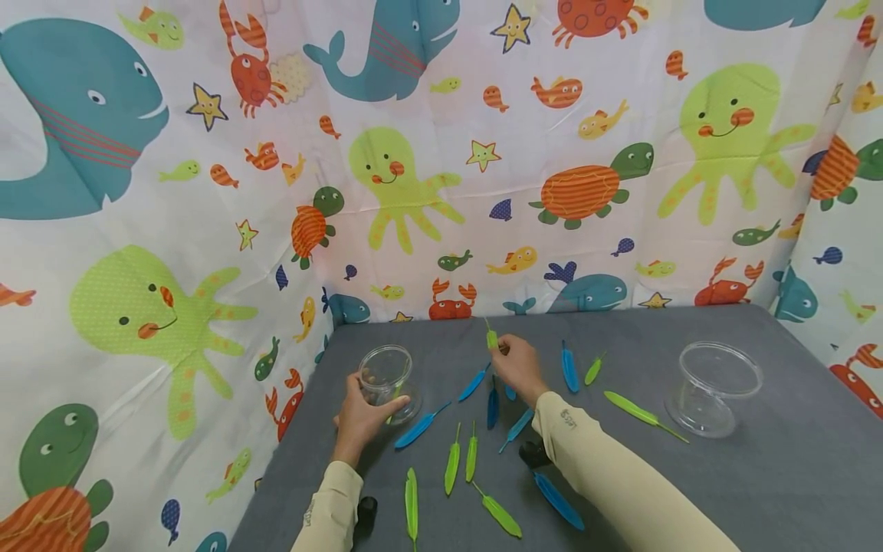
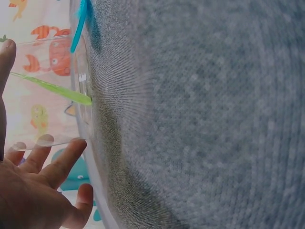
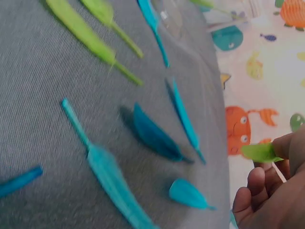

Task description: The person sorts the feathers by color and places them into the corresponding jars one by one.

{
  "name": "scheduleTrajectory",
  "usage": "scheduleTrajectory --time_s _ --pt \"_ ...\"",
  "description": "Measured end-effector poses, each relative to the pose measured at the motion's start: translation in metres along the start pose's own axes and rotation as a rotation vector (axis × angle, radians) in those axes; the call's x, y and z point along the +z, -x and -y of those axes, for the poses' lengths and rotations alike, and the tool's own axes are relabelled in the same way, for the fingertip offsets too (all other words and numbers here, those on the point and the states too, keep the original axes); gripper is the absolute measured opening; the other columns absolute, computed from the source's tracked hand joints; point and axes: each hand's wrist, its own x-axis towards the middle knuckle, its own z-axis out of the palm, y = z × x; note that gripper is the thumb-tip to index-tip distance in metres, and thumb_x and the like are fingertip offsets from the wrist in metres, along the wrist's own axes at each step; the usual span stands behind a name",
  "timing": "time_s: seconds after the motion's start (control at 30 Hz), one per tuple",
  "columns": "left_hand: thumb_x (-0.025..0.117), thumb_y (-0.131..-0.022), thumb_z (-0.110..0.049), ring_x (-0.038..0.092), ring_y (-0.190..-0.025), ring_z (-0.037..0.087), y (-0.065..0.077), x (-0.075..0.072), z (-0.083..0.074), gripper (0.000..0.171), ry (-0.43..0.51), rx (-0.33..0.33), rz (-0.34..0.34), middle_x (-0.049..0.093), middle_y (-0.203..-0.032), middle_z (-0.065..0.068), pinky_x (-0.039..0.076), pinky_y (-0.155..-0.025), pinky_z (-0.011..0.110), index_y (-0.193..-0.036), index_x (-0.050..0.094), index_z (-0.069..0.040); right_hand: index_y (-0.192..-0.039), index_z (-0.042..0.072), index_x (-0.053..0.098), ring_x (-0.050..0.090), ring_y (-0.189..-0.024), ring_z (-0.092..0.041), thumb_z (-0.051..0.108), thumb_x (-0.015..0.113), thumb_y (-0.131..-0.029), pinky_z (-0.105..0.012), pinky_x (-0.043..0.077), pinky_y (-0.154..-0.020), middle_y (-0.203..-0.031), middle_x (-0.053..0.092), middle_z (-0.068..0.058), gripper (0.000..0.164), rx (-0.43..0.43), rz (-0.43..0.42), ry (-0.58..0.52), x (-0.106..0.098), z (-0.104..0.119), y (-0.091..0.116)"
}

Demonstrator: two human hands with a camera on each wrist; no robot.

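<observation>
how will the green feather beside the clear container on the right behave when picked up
The green feather is probably very light, given its thin, narrow shape. Its slim bare shaft looks straight, so it may hold fairly stiff. Pushed, it would likely slide rather than roll, since it lies flat on the table.

White printed cloth [image 1: 524, 126] hangs across the back, with a left panel [image 1: 41, 295] and a right panel [image 1: 854, 257] closing in the sides. Its pattern is of sea animals: a large teal whale [image 1: 76, 138] at the upper left, lime-green octopuses [image 1: 382, 161], an orange-shelled turtle [image 1: 579, 192], red crabs [image 1: 595, 15], small fish and yellow stars [image 1: 512, 27]. Creases run through the fabric. Below it spreads a dark grey tabletop [image 1: 786, 491], finely ribbed in the wrist views. The light is bright, with a faint pinkish cast mid-cloth.
</observation>
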Motion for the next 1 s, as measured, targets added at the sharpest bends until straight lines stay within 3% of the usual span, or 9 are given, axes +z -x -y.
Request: scheduleTrajectory --time_s 0.07,0.23,0.5,0.77,1.0 --pt "0.089 -0.064 -0.064 0.058 -0.129 0.041 0.0 0.0 0.0 0.112 0.001 -0.002 0.001 0.054 -0.147 0.021 0.017 -0.105 0.068 -0.148 0.032 -0.017 -0.117 0.008 0.068 0.064 -0.089 -0.022 0.025 0.058 -0.102 -0.04 0.052 -0.079 -0.108 0.07 -0.011 0.024 -0.015 0.004 -0.012 0.003 0.005 0.0" --pt "0.089 -0.065 -0.063 0.058 -0.13 0.041 0.001 -0.001 -0.001 0.111 0.005 0.004 0.0 0.055 -0.146 0.022 0.017 -0.104 0.068 -0.148 0.032 -0.016 -0.124 0.009 0.066 0.063 -0.084 -0.021 0.026 0.061 -0.102 -0.036 0.05 -0.071 -0.104 0.069 -0.011 0.028 -0.048 0.043 -0.059 0.007 0.014 0.001" --pt "0.09 -0.065 -0.062 0.058 -0.13 0.04 0.001 -0.001 -0.001 0.109 0.012 0.015 -0.003 0.056 -0.146 0.021 0.018 -0.103 0.067 -0.147 0.032 -0.017 -0.122 0.009 0.066 0.067 -0.084 -0.019 0.023 0.068 -0.098 -0.036 0.051 -0.072 -0.097 0.074 -0.009 0.027 -0.1 0.069 -0.114 0.015 0.035 0.001" --pt "0.089 -0.066 -0.063 0.058 -0.128 0.039 0.001 -0.002 -0.001 0.108 -0.001 0.004 0.004 0.054 -0.147 0.018 0.015 -0.106 0.071 -0.146 0.033 -0.018 -0.125 0.007 0.062 0.06 -0.067 -0.021 0.019 0.069 -0.098 -0.031 0.043 -0.064 -0.085 0.075 -0.013 0.031 -0.138 0.143 -0.205 0.026 0.058 0.004" --pt "0.089 -0.065 -0.065 0.059 -0.128 0.04 -0.001 0.0 -0.001 0.109 -0.007 0.003 -0.003 0.053 -0.147 0.018 0.014 -0.106 0.072 -0.146 0.033 -0.019 -0.121 0.01 0.065 0.068 -0.076 -0.016 0.019 0.072 -0.096 -0.032 0.046 -0.067 -0.083 0.078 -0.007 0.027 -0.15 0.152 -0.263 0.039 0.073 0.01"
